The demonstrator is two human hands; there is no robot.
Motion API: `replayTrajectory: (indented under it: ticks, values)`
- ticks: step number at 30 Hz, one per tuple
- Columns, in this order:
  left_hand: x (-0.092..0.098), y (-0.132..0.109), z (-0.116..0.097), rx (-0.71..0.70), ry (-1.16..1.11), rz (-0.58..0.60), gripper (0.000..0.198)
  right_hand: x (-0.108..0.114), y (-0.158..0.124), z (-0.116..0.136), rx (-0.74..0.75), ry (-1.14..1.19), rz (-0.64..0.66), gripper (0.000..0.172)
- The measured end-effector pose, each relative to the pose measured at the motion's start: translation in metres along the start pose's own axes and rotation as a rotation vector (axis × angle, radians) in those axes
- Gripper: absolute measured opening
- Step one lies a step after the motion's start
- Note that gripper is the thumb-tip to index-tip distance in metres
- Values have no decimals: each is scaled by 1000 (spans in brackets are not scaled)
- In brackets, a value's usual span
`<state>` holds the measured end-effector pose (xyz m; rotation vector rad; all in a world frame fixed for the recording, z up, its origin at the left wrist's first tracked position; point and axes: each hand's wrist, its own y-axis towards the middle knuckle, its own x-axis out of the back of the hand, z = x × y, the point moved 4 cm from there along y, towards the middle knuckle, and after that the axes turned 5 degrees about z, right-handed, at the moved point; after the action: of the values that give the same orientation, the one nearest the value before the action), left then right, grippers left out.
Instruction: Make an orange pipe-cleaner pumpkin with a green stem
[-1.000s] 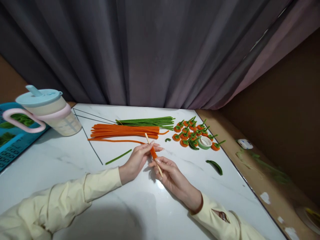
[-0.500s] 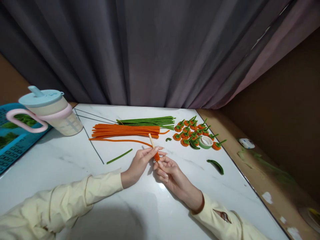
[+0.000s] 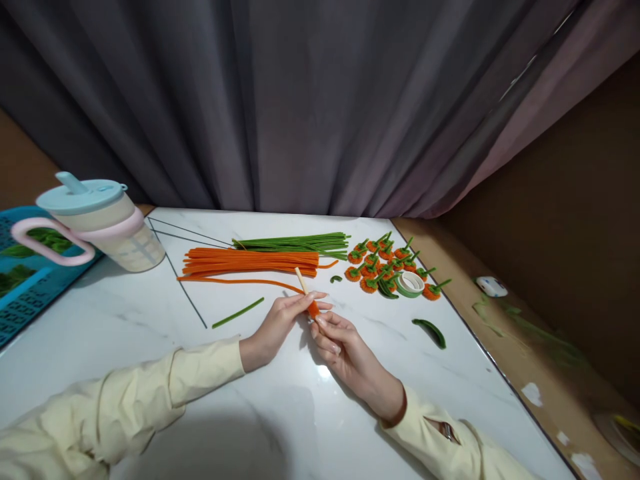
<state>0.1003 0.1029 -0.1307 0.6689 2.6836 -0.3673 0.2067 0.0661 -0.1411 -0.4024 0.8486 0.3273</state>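
A pale stick (image 3: pixel 301 279), probably wooden, slants between my hands with an orange pipe cleaner (image 3: pixel 313 310) wound round its lower part. The loose tail of that pipe cleaner trails left over the table. My left hand (image 3: pixel 281 327) pinches the stick and the orange windings from the left, thumb and forefinger together. Around the lower end closes my right hand (image 3: pixel 347 343), its fingertips just below the windings and hiding the stick's tip. Behind them lie a bundle of orange pipe cleaners (image 3: pixel 250 261) and a green bundle (image 3: pixel 285 241).
Several small orange pumpkins with green stems (image 3: pixel 370 270) cluster at the right, beside a roll of green tape (image 3: pixel 410 283). A curved dark green piece (image 3: pixel 431 332) and a short green pipe cleaner (image 3: pixel 237 313) lie nearer. At left stand a lidded cup (image 3: pixel 117 227) and a blue basket (image 3: pixel 30 310).
My right hand's fingers have shifted slightly up against the orange windings. My left hand keeps its pinch, and the view has slid a little.
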Motion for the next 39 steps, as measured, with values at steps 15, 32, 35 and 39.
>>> replayTrajectory:
  ticks: [15, 32, 35, 39]
  values:
    - [-3, 0, 1, 8, -133, 59, 33, 0, 0, 0, 26, -16, 0, 17]
    - [-2, 0, 1, -16, -21, 91, 36, 1, -3, 1, 11, 27, -46, 18]
    - [-2, 0, 2, -15, -7, 89, 35, -1, -3, 2, 7, 20, -51, 20]
    - [-1, 1, 3, -12, -42, 80, 34, -1, -2, 3, -2, -3, -84, 21]
